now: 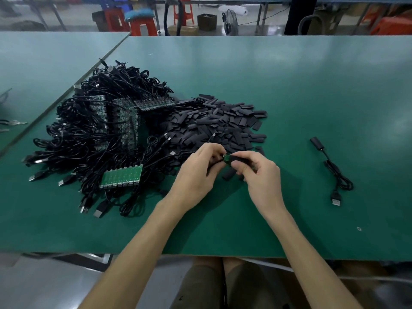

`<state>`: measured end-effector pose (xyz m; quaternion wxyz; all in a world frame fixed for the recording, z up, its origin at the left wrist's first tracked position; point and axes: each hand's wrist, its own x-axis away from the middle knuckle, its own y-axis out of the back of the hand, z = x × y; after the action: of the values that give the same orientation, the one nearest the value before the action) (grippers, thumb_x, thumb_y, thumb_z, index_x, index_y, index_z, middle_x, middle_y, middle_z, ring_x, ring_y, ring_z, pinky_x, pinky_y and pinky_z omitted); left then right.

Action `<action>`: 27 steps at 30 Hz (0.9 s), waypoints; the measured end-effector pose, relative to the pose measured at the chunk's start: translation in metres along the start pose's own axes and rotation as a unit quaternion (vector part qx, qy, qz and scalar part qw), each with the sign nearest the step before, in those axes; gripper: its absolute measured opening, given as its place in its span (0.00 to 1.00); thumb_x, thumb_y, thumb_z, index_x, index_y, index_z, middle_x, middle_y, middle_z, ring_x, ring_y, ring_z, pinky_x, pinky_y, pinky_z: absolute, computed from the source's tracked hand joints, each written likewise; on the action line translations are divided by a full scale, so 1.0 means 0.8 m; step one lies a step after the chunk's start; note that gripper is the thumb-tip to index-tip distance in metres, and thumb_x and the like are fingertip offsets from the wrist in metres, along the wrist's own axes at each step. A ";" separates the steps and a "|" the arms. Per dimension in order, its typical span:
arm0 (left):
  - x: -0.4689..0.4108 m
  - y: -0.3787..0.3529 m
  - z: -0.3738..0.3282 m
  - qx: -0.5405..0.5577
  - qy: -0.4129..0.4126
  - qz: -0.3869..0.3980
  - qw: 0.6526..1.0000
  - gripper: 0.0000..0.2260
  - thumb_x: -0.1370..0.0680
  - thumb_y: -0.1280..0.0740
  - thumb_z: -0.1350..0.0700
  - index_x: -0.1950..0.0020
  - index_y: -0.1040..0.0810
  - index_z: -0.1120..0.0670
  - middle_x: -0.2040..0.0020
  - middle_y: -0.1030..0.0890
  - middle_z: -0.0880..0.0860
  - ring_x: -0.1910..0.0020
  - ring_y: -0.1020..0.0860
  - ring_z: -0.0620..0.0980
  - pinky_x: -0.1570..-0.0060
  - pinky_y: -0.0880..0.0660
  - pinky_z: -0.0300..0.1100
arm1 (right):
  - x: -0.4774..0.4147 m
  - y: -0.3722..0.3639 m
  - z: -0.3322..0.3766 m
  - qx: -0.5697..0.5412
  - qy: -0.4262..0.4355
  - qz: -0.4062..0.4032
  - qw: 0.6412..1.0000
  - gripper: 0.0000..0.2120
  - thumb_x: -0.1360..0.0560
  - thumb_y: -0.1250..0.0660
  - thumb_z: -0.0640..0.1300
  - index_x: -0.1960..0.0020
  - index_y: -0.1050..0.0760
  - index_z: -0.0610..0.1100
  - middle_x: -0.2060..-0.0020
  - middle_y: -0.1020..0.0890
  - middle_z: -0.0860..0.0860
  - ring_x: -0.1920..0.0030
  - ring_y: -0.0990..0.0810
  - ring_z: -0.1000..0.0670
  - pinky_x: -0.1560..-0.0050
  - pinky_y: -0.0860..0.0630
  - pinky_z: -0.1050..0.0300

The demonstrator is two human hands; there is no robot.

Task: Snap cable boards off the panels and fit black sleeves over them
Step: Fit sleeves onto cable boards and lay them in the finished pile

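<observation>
Any marking on the boards is too small to read. Two hands work above the green table [312,85]. The left hand [200,172] pinches one small green board [227,158] at its cable end; the right hand [260,175] pinches one black sleeve [242,160], whose mouth meets the board between the fingertips. One green panel [121,176] lies face-up beside the cable heap [89,130]. The sleeve pile [218,121] is uncountable. One sleeved cable [336,172] lies apart, right.
</observation>
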<state>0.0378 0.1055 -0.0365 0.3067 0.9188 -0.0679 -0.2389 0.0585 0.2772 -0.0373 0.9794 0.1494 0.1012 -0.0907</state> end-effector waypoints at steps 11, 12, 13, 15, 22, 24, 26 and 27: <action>0.002 0.003 -0.004 -0.009 -0.007 -0.052 0.999 0.06 0.21 0.31 0.62 0.48 0.19 0.51 0.57 0.20 0.44 0.62 0.21 0.48 0.57 0.22 0.51 | -0.002 0.004 -0.002 -0.013 -0.024 0.018 0.999 0.10 0.25 0.25 0.36 0.49 0.14 0.50 0.62 0.15 0.52 0.66 0.21 0.59 0.62 0.24 0.65; 0.002 0.002 -0.003 -0.004 -0.004 -0.052 0.999 0.07 0.21 0.31 0.63 0.49 0.19 0.51 0.58 0.20 0.44 0.62 0.21 0.48 0.58 0.22 0.50 | -0.001 0.003 -0.002 -0.008 -0.023 0.022 0.999 0.10 0.25 0.25 0.36 0.48 0.14 0.49 0.62 0.15 0.53 0.66 0.21 0.60 0.61 0.25 0.66; 0.002 0.002 -0.003 0.002 -0.002 -0.051 0.999 0.07 0.21 0.31 0.64 0.49 0.19 0.52 0.58 0.20 0.45 0.63 0.21 0.49 0.59 0.23 0.49 | -0.001 0.003 -0.001 -0.006 -0.021 0.025 0.999 0.10 0.25 0.25 0.35 0.47 0.14 0.47 0.62 0.16 0.54 0.66 0.21 0.61 0.61 0.25 0.67; 0.003 0.001 -0.002 0.009 -0.002 -0.044 0.999 0.07 0.22 0.31 0.64 0.50 0.19 0.53 0.58 0.20 0.45 0.64 0.20 0.49 0.59 0.23 0.47 | 0.000 0.003 -0.001 -0.005 -0.016 0.027 0.999 0.10 0.25 0.26 0.34 0.47 0.14 0.44 0.61 0.16 0.55 0.65 0.21 0.63 0.59 0.26 0.69; 0.001 0.004 0.000 0.038 0.006 -0.038 0.999 0.07 0.22 0.30 0.64 0.48 0.17 0.54 0.63 0.18 0.46 0.64 0.18 0.47 0.58 0.22 0.41 | 0.001 0.001 -0.002 0.011 -0.003 0.025 1.000 0.06 0.22 0.27 0.39 0.47 0.14 0.45 0.62 0.16 0.55 0.65 0.21 0.60 0.60 0.27 0.69; 0.000 0.004 -0.001 0.037 0.002 -0.038 0.999 0.07 0.21 0.30 0.63 0.48 0.17 0.53 0.63 0.18 0.46 0.65 0.18 0.47 0.57 0.22 0.41 | 0.000 0.000 -0.003 0.021 -0.002 0.025 0.999 0.05 0.20 0.29 0.42 0.51 0.14 0.47 0.64 0.16 0.55 0.66 0.22 0.58 0.62 0.27 0.66; 0.000 0.004 -0.002 0.034 -0.004 -0.032 0.999 0.06 0.21 0.31 0.62 0.48 0.17 0.53 0.61 0.18 0.45 0.65 0.19 0.48 0.58 0.22 0.41 | 0.000 0.000 -0.004 0.031 0.004 0.027 0.999 0.08 0.19 0.31 0.44 0.55 0.15 0.48 0.67 0.17 0.55 0.68 0.23 0.58 0.64 0.27 0.64; 0.000 0.004 -0.003 0.031 -0.007 -0.029 0.999 0.05 0.20 0.31 0.61 0.48 0.17 0.53 0.61 0.18 0.44 0.66 0.19 0.48 0.59 0.22 0.42 | 0.000 -0.001 -0.004 0.036 0.010 0.027 0.999 0.09 0.18 0.32 0.45 0.56 0.16 0.48 0.67 0.18 0.55 0.69 0.24 0.58 0.65 0.27 0.62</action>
<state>0.0390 0.1041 -0.0334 0.2702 0.9278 -0.0504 -0.2522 0.0578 0.2778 -0.0402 0.9743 0.1886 0.1035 -0.0664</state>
